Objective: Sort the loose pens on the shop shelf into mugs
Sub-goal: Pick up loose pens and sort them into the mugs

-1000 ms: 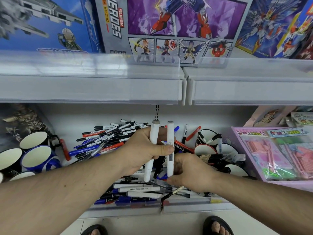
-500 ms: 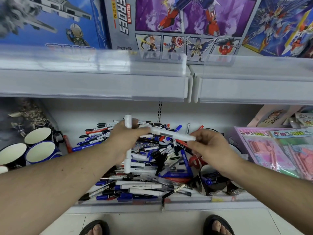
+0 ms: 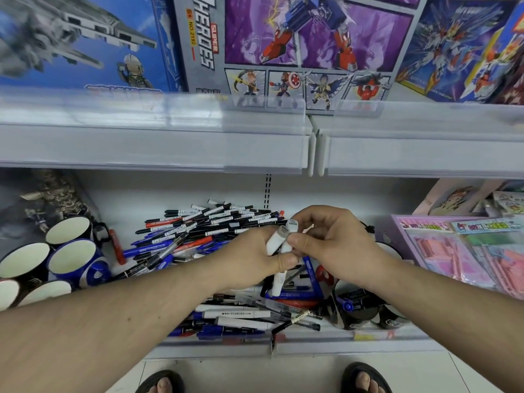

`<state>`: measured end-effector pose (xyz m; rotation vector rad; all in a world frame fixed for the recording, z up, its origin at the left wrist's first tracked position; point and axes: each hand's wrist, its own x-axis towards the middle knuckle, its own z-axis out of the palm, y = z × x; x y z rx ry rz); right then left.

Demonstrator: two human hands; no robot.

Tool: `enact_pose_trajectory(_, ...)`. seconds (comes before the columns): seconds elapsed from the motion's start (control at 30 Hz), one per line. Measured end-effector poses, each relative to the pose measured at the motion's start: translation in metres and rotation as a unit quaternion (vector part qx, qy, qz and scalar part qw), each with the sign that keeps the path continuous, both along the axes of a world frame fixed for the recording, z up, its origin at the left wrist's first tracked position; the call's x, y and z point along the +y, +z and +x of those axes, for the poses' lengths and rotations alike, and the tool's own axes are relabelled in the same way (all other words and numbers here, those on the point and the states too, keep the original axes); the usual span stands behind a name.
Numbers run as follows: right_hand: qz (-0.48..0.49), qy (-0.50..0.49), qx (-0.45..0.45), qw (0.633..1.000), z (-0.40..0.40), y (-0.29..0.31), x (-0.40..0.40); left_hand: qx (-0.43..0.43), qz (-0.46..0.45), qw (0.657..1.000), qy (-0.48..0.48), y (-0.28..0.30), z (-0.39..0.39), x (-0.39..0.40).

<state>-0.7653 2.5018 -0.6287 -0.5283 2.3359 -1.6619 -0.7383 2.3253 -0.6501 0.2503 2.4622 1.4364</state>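
My left hand (image 3: 255,256) is curled round two white markers (image 3: 279,245), thumb pressed across their barrels, and my right hand (image 3: 337,245) pinches at their upper ends with thumb and fingertips. The two hands touch over the bundle, so both are closed on the same markers.

The markers stand nearly upright in my grip, tilted a little, caps toward the upper shelf and lower tips (image 3: 276,290) poking out beneath my left hand. That long axis is what the next move turns on, I judge: they are already aligned to drop end-first into a mug.

Directly under and behind my hands lies the pile of loose pens (image 3: 215,222), mostly black, blue and red, fanned across the shelf, with more white markers (image 3: 235,314) lying flat just nearer to me, along the shelf's front lip (image 3: 226,340).

The mugs sit on both sides. To the left of my left hand, well apart past the pile, is a cluster of dark blue mugs (image 3: 72,258) with pale insides, apparently empty. Just below and right of my right hand are dark mugs (image 3: 357,310), at least one already holding pens. The right-hand mugs are nearer, and my right hand is nearer to them, so a short move down and right seems likeliest. Farther right lie pink stationery packs (image 3: 453,251).
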Motion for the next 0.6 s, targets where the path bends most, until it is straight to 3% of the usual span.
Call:
enact_pose_trajectory(0.37,0.039,0.114,0.004,0.993,0.013,0.023,-0.034,-0.112,0.068,0.989,-0.068,0.021,0.018,-0.026)
enact_pose_trajectory(0.6,0.135,0.102,0.063,0.984,0.009,0.041,-0.077,-0.081,0.118,0.990,-0.006,0.031,0.027,-0.063)
